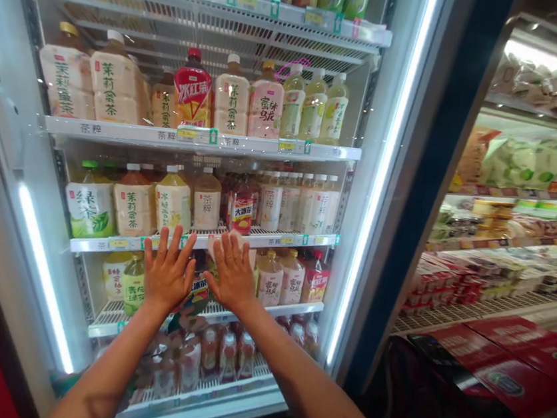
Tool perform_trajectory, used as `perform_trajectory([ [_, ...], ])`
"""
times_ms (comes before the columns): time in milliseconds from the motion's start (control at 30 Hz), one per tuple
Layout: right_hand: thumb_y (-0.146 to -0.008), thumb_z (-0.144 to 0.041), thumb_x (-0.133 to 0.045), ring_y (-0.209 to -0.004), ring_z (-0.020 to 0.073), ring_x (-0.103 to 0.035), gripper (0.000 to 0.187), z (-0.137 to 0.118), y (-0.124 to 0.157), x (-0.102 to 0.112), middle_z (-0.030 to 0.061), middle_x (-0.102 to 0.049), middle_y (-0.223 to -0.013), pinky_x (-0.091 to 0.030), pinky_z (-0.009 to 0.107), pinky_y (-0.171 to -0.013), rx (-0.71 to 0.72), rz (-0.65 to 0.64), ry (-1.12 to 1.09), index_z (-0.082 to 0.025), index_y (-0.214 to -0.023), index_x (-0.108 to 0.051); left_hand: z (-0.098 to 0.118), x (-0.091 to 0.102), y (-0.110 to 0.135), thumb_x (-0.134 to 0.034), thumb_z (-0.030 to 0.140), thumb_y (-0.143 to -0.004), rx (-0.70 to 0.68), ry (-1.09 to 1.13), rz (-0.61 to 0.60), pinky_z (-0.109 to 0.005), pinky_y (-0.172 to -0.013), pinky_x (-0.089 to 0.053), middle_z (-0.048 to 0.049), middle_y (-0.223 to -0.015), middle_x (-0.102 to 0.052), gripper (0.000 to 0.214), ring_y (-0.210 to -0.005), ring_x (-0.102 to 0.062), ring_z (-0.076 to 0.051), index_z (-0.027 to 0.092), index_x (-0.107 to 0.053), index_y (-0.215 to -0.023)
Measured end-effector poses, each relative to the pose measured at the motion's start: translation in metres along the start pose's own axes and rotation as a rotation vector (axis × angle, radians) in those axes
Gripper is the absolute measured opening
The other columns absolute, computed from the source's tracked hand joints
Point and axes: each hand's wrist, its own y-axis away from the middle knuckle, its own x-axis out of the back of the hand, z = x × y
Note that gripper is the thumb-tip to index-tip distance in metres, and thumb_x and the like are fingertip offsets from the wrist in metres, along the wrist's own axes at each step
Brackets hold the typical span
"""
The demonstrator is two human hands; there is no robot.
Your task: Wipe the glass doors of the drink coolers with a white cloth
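Both my hands are raised, palms away from me, in front of an open drinks cooler (370, 199). My left hand (168, 269) has its fingers spread and holds nothing. My right hand (231, 272) is likewise flat and open. Both hover before the third wire shelf (292, 306), where tea bottles (281, 278) stand. Between and behind the hands a colourful bottle (197, 292) shows in part. I cannot tell whether either hand touches a bottle.
Shelves above carry large tea bottles (114, 83) and a red bottle (191, 95). Small bottles (222, 353) fill the bottom shelf. The cooler door (0, 217) stands open at left. An open chiller (504, 261) with packaged food lies to the right, red boxes (518, 357) in front.
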Motion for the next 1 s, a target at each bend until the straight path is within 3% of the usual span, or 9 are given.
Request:
perform_trajectory([
  [133,-0.101,-0.051,-0.045,-0.160,0.0196,-0.006,0.080,-0.005,0.000,0.002,0.0061,-0.022,-0.170,-0.010,0.044,-0.131,0.134,-0.015,-0.029,-0.018,-0.164,-0.008,-0.001,-0.002,0.001,-0.059,0.030,-0.094,0.009,0.010,-0.014,-0.056,-0.130,-0.001,-0.0050,-0.169,-0.017,0.075,-0.159,-0.005,-0.026,0.030,-0.023,-0.160],
  [267,-0.104,-0.047,-0.038,-0.160,0.0289,-0.001,0.080,0.009,-0.040,0.011,0.0149,-0.008,-0.171,-0.007,0.059,-0.129,-0.015,-0.027,-0.010,-0.011,-0.163,0.000,-0.002,-0.001,0.000,-0.059,0.029,-0.094,0.016,0.031,-0.014,-0.057,-0.130,-0.001,-0.0049,-0.169,-0.017,0.075,-0.159,-0.006,-0.027,0.031,-0.023,-0.160],
  [333,-0.104,-0.047,-0.037,-0.160,0.0309,0.001,0.080,0.009,-0.046,0.011,0.0168,-0.004,-0.171,-0.005,0.063,-0.128,-0.072,-0.036,0.003,-0.010,-0.163,0.002,-0.002,-0.001,0.000,-0.059,0.029,-0.094,0.016,0.042,-0.010,-0.056,-0.130,0.000,-0.0041,-0.169,-0.017,0.075,-0.159,-0.006,-0.026,0.032,-0.024,-0.160],
  [533,-0.101,-0.050,-0.044,-0.160,0.0235,-0.003,0.078,-0.011,0.003,0.002,0.0105,-0.019,-0.171,-0.006,0.050,-0.131,0.056,-0.071,0.030,-0.015,-0.164,-0.012,-0.003,0.002,0.000,-0.059,0.029,-0.094,0.009,0.071,0.007,-0.054,-0.130,-0.001,-0.0040,-0.168,-0.021,0.074,-0.159,-0.007,-0.025,0.032,-0.025,-0.160],
  [600,-0.102,-0.050,-0.043,-0.160,0.0253,-0.002,0.078,-0.008,-0.011,0.005,0.0125,-0.016,-0.171,-0.007,0.052,-0.130,0.031,-0.078,0.039,-0.013,-0.163,-0.013,-0.003,0.001,0.000,-0.059,0.029,-0.094,0.009,0.084,0.013,-0.055,-0.130,-0.001,-0.0042,-0.168,-0.021,0.074,-0.159,-0.008,-0.025,0.032,-0.025,-0.160],
  [767,-0.102,-0.054,-0.038,-0.159,0.0292,0.007,0.085,0.006,-0.080,0.016,0.0142,-0.001,-0.172,-0.005,0.059,-0.129,-0.141,-0.062,0.045,-0.012,-0.164,0.002,-0.003,0.001,0.001,-0.058,0.028,-0.094,0.017,0.103,0.011,-0.054,-0.131,-0.001,-0.0031,-0.168,-0.021,0.073,-0.159,-0.008,-0.025,0.032,-0.026,-0.159],
  [833,-0.102,-0.056,-0.038,-0.160,0.0286,0.004,0.087,-0.002,-0.072,0.012,0.0146,-0.004,-0.172,-0.006,0.059,-0.128,-0.146,-0.041,0.020,-0.013,-0.163,0.006,-0.002,0.001,0.002,-0.057,0.028,-0.095,0.020,0.095,0.007,-0.054,-0.131,-0.001,-0.0026,-0.168,-0.022,0.072,-0.159,-0.008,-0.025,0.033,-0.025,-0.159],
  [1000,-0.102,-0.061,-0.028,-0.160,0.0288,-0.007,0.085,-0.023,-0.011,-0.006,0.0173,-0.018,-0.170,-0.006,0.058,-0.128,-0.034,0.022,-0.030,-0.014,-0.163,0.006,0.000,0.002,0.001,-0.056,0.026,-0.095,0.015,0.047,-0.001,-0.052,-0.131,-0.002,-0.0042,-0.166,-0.025,0.072,-0.158,-0.009,-0.024,0.029,-0.025,-0.160],
])
